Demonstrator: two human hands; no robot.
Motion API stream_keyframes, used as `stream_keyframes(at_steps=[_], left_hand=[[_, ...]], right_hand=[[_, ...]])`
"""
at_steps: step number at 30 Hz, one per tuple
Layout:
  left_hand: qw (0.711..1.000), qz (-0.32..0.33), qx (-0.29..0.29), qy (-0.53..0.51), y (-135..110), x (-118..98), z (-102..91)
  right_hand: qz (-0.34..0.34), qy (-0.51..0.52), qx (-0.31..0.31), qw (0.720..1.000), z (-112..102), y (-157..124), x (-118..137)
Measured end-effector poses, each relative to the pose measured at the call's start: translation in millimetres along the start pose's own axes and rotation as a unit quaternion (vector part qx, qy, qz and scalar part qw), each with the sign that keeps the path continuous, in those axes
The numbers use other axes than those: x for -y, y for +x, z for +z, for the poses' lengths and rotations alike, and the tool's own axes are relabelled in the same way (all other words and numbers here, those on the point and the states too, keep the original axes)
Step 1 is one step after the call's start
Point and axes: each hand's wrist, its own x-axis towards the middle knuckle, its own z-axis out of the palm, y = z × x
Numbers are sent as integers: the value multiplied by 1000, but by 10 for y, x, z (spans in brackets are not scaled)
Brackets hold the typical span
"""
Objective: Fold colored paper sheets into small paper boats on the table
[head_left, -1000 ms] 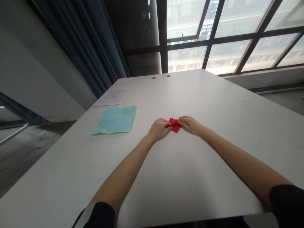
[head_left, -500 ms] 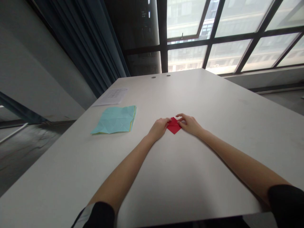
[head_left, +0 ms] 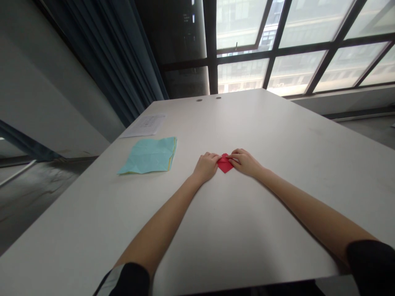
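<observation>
Red folded paper [head_left: 225, 165] between left grip [head_left: 206, 166] and right grip [head_left: 245, 162], both touching it, clasp unclear

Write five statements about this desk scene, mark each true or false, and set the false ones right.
1. The left hand and the right hand both touch the red paper. True.
2. The red paper lies on top of the light blue sheet. False: it is on the white table, apart from the light blue sheet and to its right.
3. The light blue sheet is perfectly smooth. False: crease lines show across it.
4. A dark blue curtain hangs to the left of the window. True.
5. The white sheet lies nearer to the person than the light blue sheet. False: it lies farther away.
</observation>
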Motion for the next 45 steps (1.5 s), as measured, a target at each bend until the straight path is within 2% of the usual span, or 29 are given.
stream_keyframes(at_steps=[9,15,18,23,29,34,37,40,45], left_hand=[[989,-8,-39,-141,-14,66,-22],[990,-3,-44,-136,5,87,-10],[985,-16,-82,-151,9,98,-9],[955,-91,-147,-241,10,140,2],[917,-153,-147,-338,36,202,87],[889,-167,-124,-409,54,182,152],[898,-173,-116,-387,50,152,132],[926,-172,-103,-319,44,130,90],[974,-101,-84,-182,47,90,48]], right_hand=[[10,-1,-6,1000,32,-1,-56],[-4,32,3,999,8,7,-52],[0,73,-23,997,-6,16,-36],[17,154,-47,987,-49,2,-4],[64,181,-78,978,-81,-17,20],[109,188,-106,970,-70,3,13],[117,168,-88,975,-68,8,0],[100,122,-73,985,-57,9,-25],[78,47,-58,994,-20,13,-92]])
